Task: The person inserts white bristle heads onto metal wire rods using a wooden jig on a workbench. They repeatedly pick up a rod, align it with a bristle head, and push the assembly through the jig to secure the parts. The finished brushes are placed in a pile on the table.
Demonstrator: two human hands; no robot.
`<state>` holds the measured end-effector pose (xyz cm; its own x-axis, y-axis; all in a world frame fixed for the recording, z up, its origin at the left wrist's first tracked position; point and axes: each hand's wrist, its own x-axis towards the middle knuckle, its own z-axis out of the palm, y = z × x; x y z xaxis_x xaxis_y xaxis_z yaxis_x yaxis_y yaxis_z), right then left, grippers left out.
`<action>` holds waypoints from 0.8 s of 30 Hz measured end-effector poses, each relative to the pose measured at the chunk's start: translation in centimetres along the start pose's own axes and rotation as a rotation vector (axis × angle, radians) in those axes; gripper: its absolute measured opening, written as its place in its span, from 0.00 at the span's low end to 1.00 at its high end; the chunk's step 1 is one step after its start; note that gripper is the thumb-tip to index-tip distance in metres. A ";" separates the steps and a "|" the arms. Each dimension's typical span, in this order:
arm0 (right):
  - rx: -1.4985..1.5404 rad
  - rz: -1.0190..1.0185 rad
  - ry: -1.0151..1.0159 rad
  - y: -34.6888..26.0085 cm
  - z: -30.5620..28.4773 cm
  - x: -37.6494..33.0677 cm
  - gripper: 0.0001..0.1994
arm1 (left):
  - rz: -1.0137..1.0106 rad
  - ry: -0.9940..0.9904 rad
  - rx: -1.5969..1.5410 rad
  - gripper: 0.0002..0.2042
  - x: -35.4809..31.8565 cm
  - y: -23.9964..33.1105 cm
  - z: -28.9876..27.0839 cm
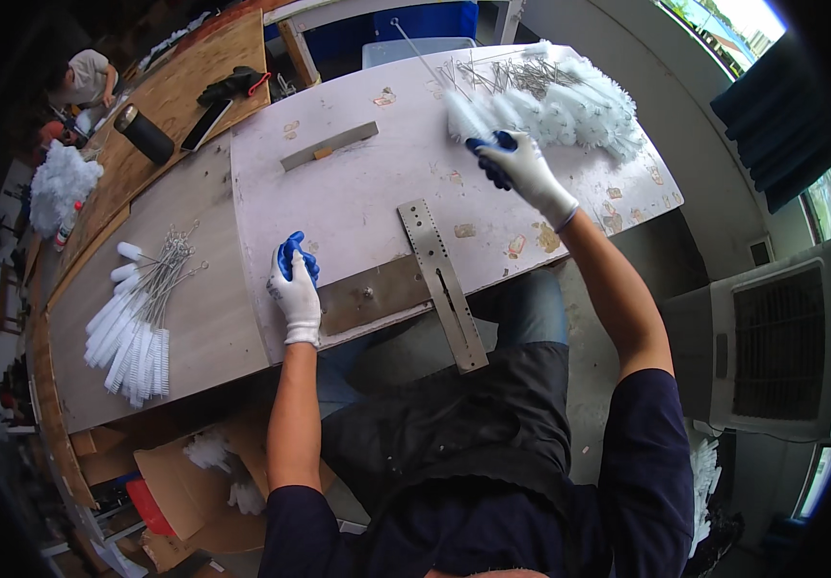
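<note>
The white brush (467, 116) is at the R. hand (494, 154), up & slightly left of it, near the left side of the brush pile (569, 106). Its long axis is oblique: bristles next to the fingers, thin wire stem pointing away from the person and leftward, w/ a loop at the far end. R. hand is much nearer to it than L. hand (298, 265). R. grip: fingers closed, apparently pinching the bristle end; it is blurred there, so exact contact is unclear. L. grip: fingers curled inward, over the tabletop (338, 207) close to its front edge; cannot tell if sth. is inside. A slotted metal plate (442, 284) crosses this edge. A 2nd group of brushes (136, 323) lies at left.

Containers: below the tabletop, a cardboard box (170, 486) w/ white fluffy pieces (206, 450) inside; behind the far edge, a translucent bin (386, 54), contents not clear.
</note>
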<state>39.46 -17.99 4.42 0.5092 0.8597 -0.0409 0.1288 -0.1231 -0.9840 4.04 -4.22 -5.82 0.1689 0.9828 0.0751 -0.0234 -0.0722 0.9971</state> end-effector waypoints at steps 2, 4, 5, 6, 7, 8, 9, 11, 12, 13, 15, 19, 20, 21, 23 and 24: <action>0.149 0.041 0.071 2.0 -4.3 3.0 0.17 | 0.018 0.005 0.039 0.11 0.1 0.2 -0.1; 0.193 0.247 0.239 3.0 -5.7 3.6 0.28 | 0.015 0.002 0.050 0.11 0.2 0.0 -0.2; 0.226 0.285 0.284 4.2 -5.7 3.8 0.30 | 0.010 0.005 0.043 0.11 0.2 0.1 -0.3; 0.262 0.274 0.290 4.8 -4.5 3.5 0.31 | 0.002 0.029 0.040 0.11 0.0 0.1 -1.0; 0.297 0.264 0.291 5.5 -3.0 2.5 0.32 | 0.029 0.045 0.088 0.11 0.0 -0.1 -1.4; 0.297 0.197 0.255 5.4 -1.2 1.1 0.31 | 0.044 0.040 0.022 0.11 0.3 -1.0 -2.0; 0.282 0.164 0.205 5.4 0.3 -0.4 0.30 | 0.010 0.039 0.050 0.11 0.3 -1.2 -1.8; 0.206 0.093 0.143 5.6 4.0 -3.8 0.23 | 0.089 0.019 0.245 0.09 0.5 -1.5 -1.3; 0.101 0.099 0.041 5.0 6.0 -5.4 0.20 | 0.170 0.047 0.348 0.10 0.7 -1.6 -1.3; 0.089 0.021 -0.041 5.0 8.2 -6.7 0.17 | 0.249 0.061 0.451 0.10 0.7 -1.5 -1.1; -0.238 -0.298 -0.230 5.7 11.8 -8.3 0.07 | 0.256 0.075 0.391 0.11 0.4 -1.7 -1.6; -0.648 -0.841 -0.296 4.1 17.3 -9.7 0.14 | 0.361 0.030 0.474 0.17 -0.5 2.4 -5.8; -0.652 -0.839 -0.283 4.2 18.2 -9.7 0.14 | 0.404 0.111 0.485 0.17 0.0 3.6 -8.0; -0.662 -0.830 -0.260 4.7 18.7 -9.7 0.15 | 0.406 0.223 0.720 0.16 0.8 5.0 -10.4; -0.662 -0.830 -0.244 5.4 19.3 -9.4 0.15 | 0.542 0.380 0.942 0.15 4.3 5.6 -16.8; -0.657 -0.835 -0.246 5.6 19.3 -9.3 0.15 | 0.526 0.440 1.105 0.15 5.8 6.4 -19.7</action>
<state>18.96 -17.10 -4.05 -0.1248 0.8620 0.4913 0.8217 0.3673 -0.4358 -14.51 4.34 0.77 0.0474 0.7518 0.6577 0.8670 -0.3580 0.3467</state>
